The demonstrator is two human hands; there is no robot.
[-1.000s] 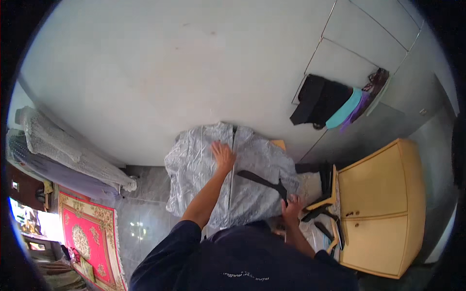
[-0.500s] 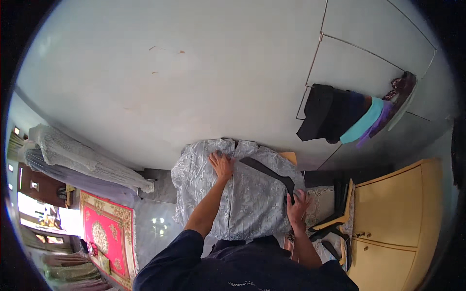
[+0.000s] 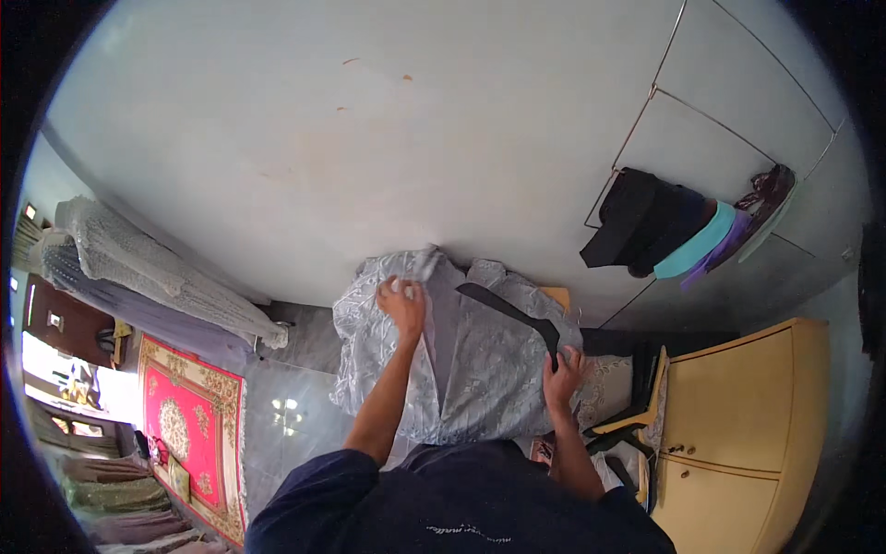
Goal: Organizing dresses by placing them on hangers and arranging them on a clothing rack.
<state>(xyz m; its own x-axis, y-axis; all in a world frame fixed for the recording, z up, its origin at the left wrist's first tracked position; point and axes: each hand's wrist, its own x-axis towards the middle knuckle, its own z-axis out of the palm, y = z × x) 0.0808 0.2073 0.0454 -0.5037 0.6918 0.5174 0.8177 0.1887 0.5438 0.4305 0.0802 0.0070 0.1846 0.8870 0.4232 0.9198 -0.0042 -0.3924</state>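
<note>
A silvery grey lace garment lies spread out in front of me, its front parted to show a plain grey lining. My left hand has its fingers curled on the left front panel, which it draws aside. With my right hand I grip the hook end of a black clothes hanger. The hanger's arm slants over the right front panel, its tip close to the opening near the neckline. What supports the garment is mostly hidden under it.
More black hangers sit to the right, beside a pale yellow cabinet. Pale beaded gowns hang on the left, above a red rug. Dark and turquoise cloths hang from a wire rack on the wall.
My left hand has pulled the left front panel aside, so the front now gapes open and shows lining. The hanger stays in my right hand near the neckline.
</note>
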